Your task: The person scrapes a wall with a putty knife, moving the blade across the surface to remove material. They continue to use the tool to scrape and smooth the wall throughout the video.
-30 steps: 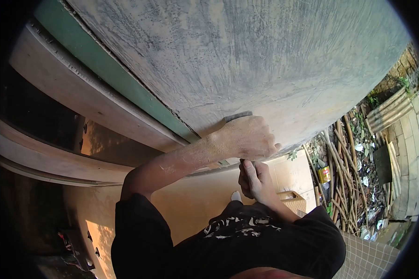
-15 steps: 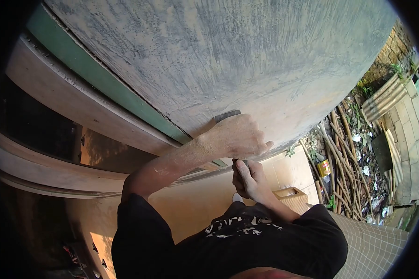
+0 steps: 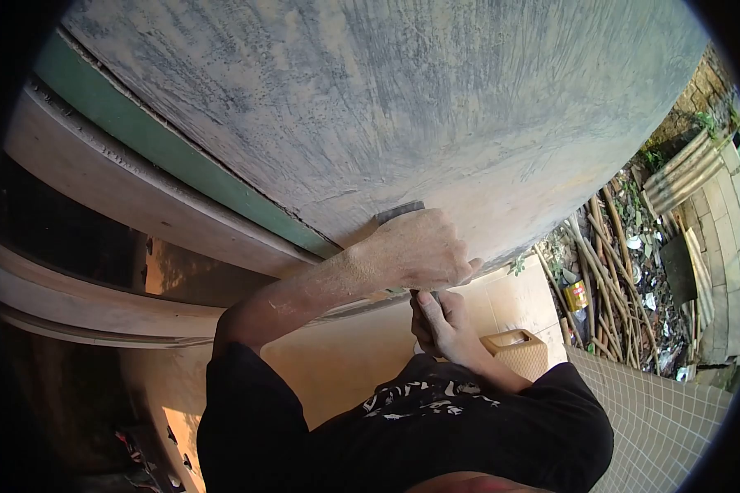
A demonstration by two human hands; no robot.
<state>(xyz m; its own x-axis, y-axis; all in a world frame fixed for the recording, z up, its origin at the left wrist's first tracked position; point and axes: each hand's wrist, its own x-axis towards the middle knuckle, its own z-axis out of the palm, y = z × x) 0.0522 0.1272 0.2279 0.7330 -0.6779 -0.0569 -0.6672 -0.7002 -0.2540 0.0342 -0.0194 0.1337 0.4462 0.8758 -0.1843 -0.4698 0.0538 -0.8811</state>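
- Left hand is curled into a fist with its back to the camera, gripping a flat grey tool whose dark edge shows just beyond the knuckles, against or very near the wall.
- Right hand sits just below the left, clenched thumb-up around a dark handle, its tip showing above the fist.
- To the left of the tool runs a green strip, divided from the wall by a dark, ragged seam; the tool is near its lower end.
- Streaked wall spreads wide above and to the right of the hands; its bottom edge passes close behind them.
- Under the forearms lies pale floor, with a tan box near the right wrist and a heap of sticks farther right.
- Most of the tool is hidden by the left hand, so whether it joins the dark handle cannot be told.
- Dark lens borders cut off the corners; the lower left is too dim to make out.
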